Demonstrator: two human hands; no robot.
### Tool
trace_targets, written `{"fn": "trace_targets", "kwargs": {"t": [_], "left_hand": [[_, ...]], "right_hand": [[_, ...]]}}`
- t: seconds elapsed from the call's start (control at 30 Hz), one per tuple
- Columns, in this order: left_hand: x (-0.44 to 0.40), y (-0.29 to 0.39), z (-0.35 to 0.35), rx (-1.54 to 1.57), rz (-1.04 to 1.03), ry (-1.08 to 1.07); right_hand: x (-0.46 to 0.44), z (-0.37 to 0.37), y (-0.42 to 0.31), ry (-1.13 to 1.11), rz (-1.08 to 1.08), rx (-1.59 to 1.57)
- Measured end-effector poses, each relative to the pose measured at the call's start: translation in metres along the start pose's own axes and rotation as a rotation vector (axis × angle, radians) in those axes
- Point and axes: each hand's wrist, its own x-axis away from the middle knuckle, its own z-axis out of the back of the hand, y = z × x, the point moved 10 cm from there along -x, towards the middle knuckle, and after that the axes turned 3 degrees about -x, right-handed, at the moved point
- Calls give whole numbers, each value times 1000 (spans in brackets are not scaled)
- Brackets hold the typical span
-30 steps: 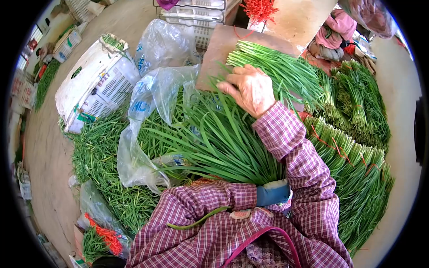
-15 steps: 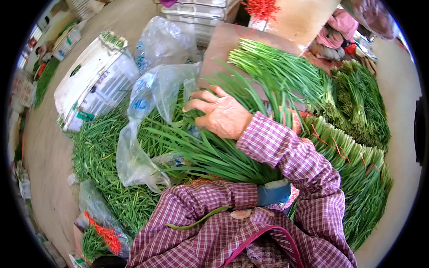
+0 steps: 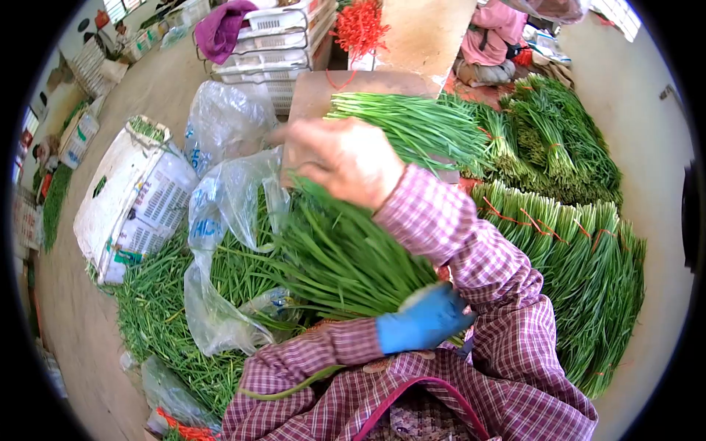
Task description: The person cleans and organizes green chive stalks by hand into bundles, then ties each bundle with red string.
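Clasping the green bunch (image 3: 353, 257) near its stems, the blue-gloved left hand (image 3: 423, 320) has its grip closed, the fingers partly hidden. The bunch lies in front of the body, its long axis running from four o'clock at the stems to ten o'clock at the leaf tips. Over the leaves, the bare right hand (image 3: 349, 158) is blurred, its fingers bent; I can't tell whether it holds anything. No tie shows on this bunch, so it looks unfinished. At two o'clock, a row of red-tied bundles (image 3: 573, 279) seems done; at nine, a loose heap (image 3: 162, 316) remains. Toward twelve, more greens (image 3: 404, 121) lie on a brown board (image 3: 303, 103).
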Motion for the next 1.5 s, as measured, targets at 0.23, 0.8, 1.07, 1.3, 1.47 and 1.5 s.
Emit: {"fn": "trace_targets", "kwargs": {"t": [0.23, 0.8, 1.07, 1.3, 1.47, 1.5], "left_hand": [[158, -132, 193, 628, 303, 984], [86, -126, 323, 982, -546, 1359], [-7, -292, 234, 1830, -512, 1527], [19, -423, 127, 1834, -204, 1593], [73, -477, 104, 1966, -123, 1399], [104, -488, 112, 1747, 37, 1549]], "right_hand": [[31, 14, 76, 159, 23, -1059], [57, 157, 11, 661, 234, -7], [52, 169, 153, 190, -75, 671], [49, 35, 292, -66, -355, 340], [43, -7, 321, -157, -429, 252], [43, -11, 324, -179, -447, 236]]}}
